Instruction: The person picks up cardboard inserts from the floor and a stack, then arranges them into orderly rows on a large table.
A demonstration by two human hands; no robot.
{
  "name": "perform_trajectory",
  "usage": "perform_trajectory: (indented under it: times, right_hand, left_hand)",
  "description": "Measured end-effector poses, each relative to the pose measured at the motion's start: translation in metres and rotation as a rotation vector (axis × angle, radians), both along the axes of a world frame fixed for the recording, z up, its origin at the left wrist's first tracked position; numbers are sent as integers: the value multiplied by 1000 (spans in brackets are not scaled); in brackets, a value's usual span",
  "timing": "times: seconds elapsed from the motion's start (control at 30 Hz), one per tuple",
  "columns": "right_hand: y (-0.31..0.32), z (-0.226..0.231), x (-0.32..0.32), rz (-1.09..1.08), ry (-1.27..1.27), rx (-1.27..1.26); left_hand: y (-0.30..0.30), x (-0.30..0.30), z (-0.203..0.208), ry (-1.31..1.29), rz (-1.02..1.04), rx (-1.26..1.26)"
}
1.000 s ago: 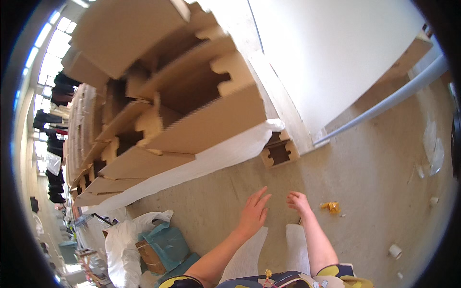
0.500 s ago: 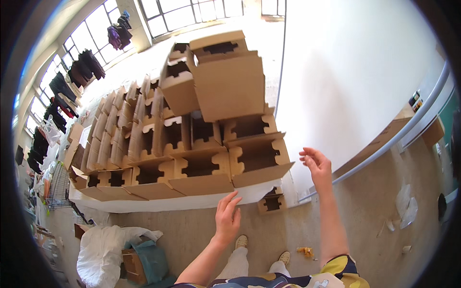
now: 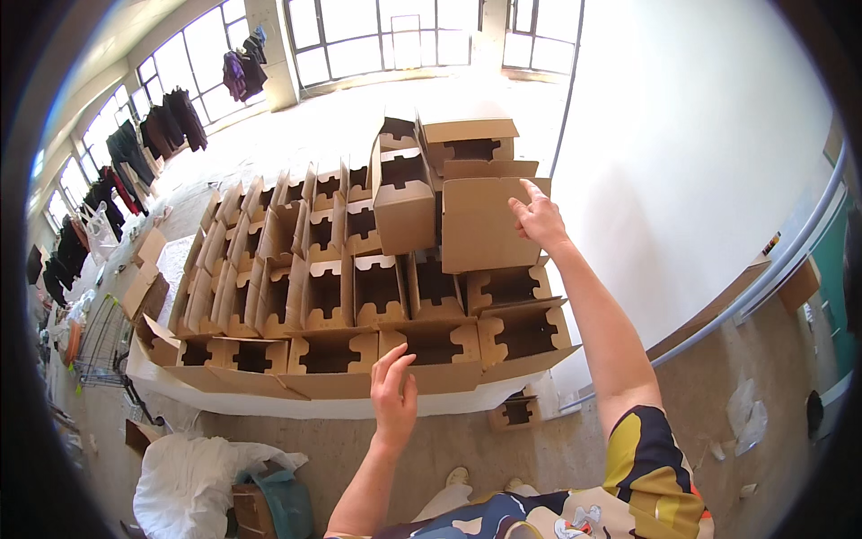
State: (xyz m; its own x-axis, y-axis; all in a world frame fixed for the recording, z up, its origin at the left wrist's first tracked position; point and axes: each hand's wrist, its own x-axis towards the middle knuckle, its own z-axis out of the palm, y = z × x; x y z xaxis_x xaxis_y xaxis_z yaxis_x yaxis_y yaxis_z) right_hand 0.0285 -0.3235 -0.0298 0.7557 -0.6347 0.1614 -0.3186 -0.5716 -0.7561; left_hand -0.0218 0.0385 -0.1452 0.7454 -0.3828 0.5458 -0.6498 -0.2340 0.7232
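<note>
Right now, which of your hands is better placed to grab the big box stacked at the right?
Probably the right hand: it reaches the big stacked box in view. The left hand is lower, by the front row of open boxes.

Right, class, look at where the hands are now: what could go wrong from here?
The right hand is at the large upper box, which seems to rest on other open boxes; a nudge might tip it. The left hand is near the front row's panels and could bend one. The small carton on the floor, ahead of the shoes, might be tripped over.
</note>
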Motion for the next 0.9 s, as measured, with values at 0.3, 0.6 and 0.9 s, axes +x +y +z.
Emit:
perform_trajectory:
  times: [0.3, 0.6, 0.9]
  right_hand:
    - [-18, 18, 45, -77, 271, -83]
    - [-18, -14, -8, 106, -45, 130]
    - [12, -26, -55, -103, -158, 400]
  left_hand:
    - [-38, 47, 39, -50, 1, -127]
    - [-93, 132, 93, -274, 2, -170]
    - [-195, 263, 133, -443, 8, 214]
